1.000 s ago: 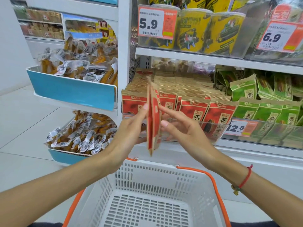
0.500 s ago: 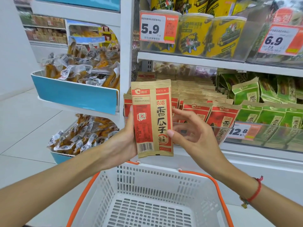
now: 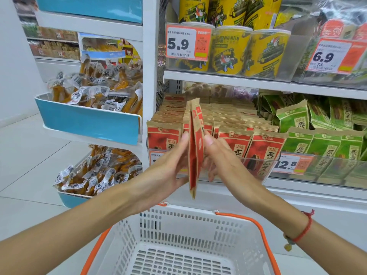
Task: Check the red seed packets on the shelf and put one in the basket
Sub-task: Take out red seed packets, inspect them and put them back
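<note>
A red and kraft-brown seed packet (image 3: 195,147) stands upright and edge-on to me, above the far rim of the white basket (image 3: 198,214). My left hand (image 3: 164,173) holds its left face with the thumb pointing up. My right hand (image 3: 226,163) holds its right face, thumb up and the lower fingers curled. Rows of the same red seed packets (image 3: 238,143) stand on the shelf just behind, held back by a clear front lip. The basket has orange handles and nothing shows inside it.
Green packets (image 3: 325,145) fill the shelf to the right, above a 12.8 price tag (image 3: 288,164). Yellow tubs (image 3: 228,52) stand on the shelf above. At the left, blue bins (image 3: 87,122) hold clear-wrapped snacks. White floor tiles lie far left.
Half a second ago the packet's printed face was turned flat toward me. It has been turned edge-on between my two hands, much as it stood a second ago.
</note>
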Demonstrator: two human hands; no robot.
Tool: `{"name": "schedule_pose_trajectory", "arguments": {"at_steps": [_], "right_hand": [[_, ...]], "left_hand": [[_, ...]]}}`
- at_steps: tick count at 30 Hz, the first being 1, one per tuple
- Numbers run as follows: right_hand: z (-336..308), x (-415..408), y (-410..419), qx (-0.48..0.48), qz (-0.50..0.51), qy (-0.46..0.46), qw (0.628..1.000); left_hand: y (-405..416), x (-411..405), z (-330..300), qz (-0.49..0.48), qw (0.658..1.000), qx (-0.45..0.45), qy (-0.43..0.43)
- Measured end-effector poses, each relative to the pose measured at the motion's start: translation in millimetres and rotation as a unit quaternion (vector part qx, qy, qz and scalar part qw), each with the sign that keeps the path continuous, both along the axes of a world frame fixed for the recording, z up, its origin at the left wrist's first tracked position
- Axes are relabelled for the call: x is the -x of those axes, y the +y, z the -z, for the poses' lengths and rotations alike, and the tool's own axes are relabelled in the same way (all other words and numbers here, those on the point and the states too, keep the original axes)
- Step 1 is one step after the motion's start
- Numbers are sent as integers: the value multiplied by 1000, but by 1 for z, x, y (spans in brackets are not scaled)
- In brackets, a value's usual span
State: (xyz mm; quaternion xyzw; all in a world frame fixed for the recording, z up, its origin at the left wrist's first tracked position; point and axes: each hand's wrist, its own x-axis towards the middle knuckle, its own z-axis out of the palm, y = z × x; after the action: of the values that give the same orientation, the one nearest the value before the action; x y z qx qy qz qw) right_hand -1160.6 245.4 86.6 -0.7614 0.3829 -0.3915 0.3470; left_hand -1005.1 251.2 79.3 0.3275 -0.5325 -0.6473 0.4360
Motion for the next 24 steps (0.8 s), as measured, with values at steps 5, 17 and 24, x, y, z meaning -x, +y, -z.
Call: {"name": "schedule_pose_trajectory", "arguments": {"at_steps": [5,17,24], "right_hand": [[-15,8,-11,36,-34,16,999],[-39,36,-72,81,-3,-48,996],[-34,35,-88,166,106,60,979]], "left_hand": [[-10,-6,-27,-72,995,43,-56],[-73,-19,-55,-210,835,320,-395],[-84,-31,-40,-214,803,331,-446]]}}
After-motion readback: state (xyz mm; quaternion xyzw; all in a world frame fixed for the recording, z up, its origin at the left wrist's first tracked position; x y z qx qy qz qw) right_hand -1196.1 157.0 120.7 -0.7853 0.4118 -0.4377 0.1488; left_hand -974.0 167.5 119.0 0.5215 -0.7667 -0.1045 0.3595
